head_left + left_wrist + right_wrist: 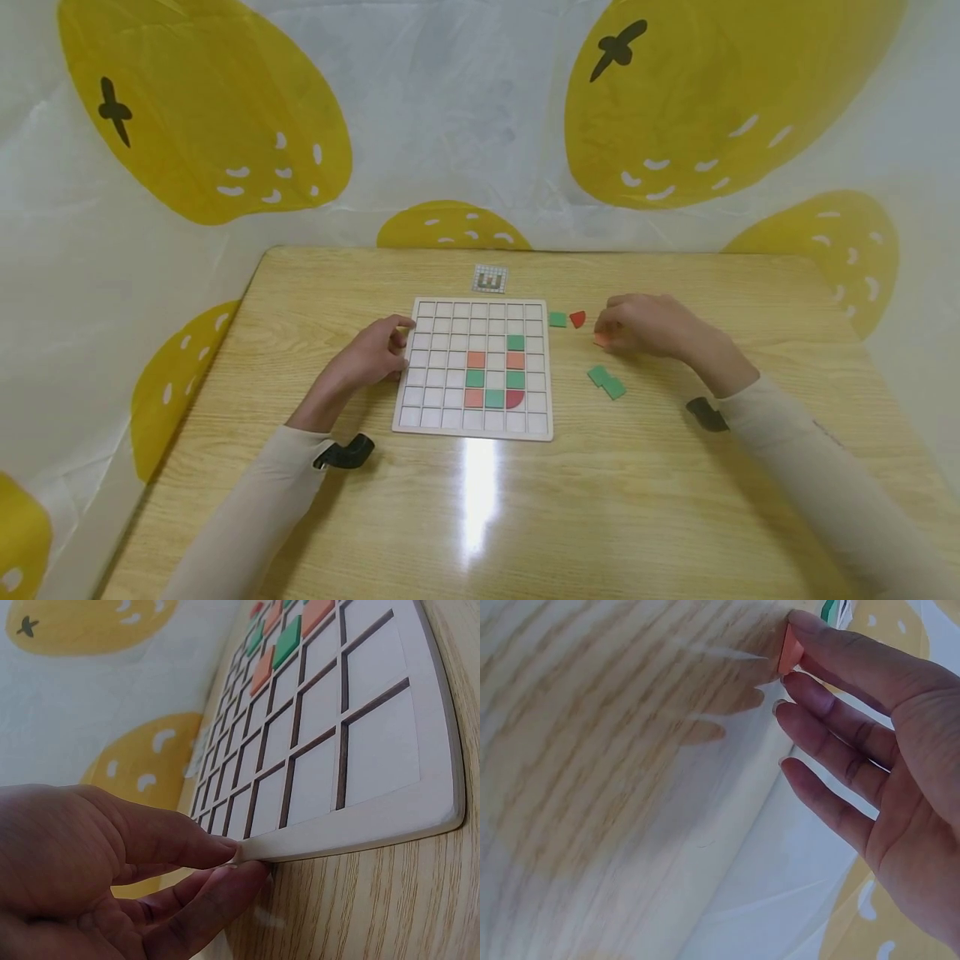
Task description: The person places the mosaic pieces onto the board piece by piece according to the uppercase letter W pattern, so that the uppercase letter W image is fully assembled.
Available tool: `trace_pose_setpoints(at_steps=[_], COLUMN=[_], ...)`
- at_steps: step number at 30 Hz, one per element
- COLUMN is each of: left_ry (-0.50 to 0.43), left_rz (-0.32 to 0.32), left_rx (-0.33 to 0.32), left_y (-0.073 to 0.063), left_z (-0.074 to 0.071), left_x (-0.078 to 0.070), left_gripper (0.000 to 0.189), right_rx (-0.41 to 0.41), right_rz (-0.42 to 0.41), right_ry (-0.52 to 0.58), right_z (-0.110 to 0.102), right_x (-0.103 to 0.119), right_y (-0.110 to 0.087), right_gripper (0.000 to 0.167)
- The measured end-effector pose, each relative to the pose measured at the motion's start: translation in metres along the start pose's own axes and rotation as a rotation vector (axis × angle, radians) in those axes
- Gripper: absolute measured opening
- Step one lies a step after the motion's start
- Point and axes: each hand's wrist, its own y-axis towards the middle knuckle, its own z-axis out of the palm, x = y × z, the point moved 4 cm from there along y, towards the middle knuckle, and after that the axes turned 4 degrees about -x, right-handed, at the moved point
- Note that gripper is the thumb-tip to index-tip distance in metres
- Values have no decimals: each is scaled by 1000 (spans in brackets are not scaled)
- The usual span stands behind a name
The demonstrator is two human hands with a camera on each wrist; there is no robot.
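RIGHT HAND [647, 323]: pinching orange tile [602, 340]; grip lightly, lift level off tabletop [645, 500] | LEFT HAND [369, 353]: pinching grid board [472, 434] at edge; hold steady during placement

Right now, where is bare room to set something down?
Bare tabletop: between the sleeves in front of the grid board, and left of the left hand. Crowded: between board and right hand, with a green square and red tile.

Grid board [441, 359] on table [637, 500]; card [490, 278] behind it; left hand [372, 352] at its left edge; right hand [648, 323], loose tiles [614, 388] to its right; seated tiles [495, 398] inside it.
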Motion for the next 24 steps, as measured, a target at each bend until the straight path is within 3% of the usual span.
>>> trace_pose_setpoints(at_steps=[24], left_ry=[10], left_rz=[-5], left_rx=[3], left_y=[1], left_z=[-2], left_x=[-1], left_gripper=[63], right_rx=[2], right_rz=[1], right_ry=[27], right_z=[0], right_x=[1], right_y=[7], right_gripper=[6])
